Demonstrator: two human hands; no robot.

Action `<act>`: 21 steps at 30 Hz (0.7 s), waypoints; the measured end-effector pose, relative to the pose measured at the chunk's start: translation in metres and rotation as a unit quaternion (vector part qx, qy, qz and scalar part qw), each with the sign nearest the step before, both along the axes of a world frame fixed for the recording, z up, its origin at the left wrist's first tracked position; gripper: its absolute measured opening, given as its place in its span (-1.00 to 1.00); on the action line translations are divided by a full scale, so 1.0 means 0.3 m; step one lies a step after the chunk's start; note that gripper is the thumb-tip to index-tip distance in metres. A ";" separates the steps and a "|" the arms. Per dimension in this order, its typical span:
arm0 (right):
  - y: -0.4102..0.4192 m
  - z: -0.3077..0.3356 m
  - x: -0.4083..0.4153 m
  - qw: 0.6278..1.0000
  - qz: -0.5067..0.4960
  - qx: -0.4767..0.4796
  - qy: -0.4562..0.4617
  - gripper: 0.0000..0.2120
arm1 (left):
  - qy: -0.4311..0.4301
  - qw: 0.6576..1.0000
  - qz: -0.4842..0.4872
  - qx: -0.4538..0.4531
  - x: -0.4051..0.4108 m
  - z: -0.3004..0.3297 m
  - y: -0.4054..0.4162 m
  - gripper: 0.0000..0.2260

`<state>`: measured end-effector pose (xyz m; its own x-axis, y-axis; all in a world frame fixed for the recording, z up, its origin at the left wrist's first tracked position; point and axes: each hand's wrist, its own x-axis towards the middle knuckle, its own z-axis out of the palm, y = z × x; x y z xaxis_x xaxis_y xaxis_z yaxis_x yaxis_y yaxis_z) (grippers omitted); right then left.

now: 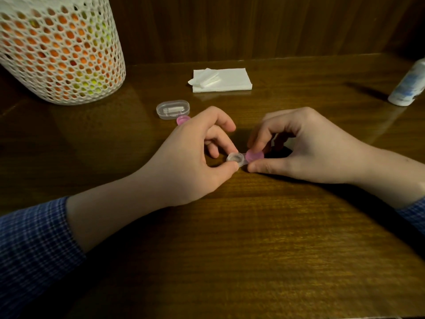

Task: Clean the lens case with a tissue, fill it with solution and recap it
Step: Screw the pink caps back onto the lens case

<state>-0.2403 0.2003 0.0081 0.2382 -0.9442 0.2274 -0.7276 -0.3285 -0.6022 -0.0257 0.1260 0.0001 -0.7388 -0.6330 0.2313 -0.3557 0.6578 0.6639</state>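
Clear plastic lens case (pixel 236 159), held over dark wooden tabletop (pixel 253 226).
Uncapped well is pinched by left hand (pixel 195 155); round pink cap (pixel 254 155) on other well is gripped by right hand (pixel 305 146).

The solution bottle (pixel 408 85) at the desk's (pixel 230 238) right edge is cut off by the frame and blurred; its label is unreadable. The left hand (pixel 195 155) covers most of a loose pink cap (pixel 182 119). The right hand's (pixel 305 146) fingers (pixel 259 141) hide part of the lens case's (pixel 243 158) pink cap (pixel 254 155).
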 end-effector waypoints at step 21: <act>0.006 0.012 -0.008 1.000 0.012 0.023 -0.011 -0.86 | 0.008 1.000 -0.006 0.008 0.003 0.001 -0.003 -0.57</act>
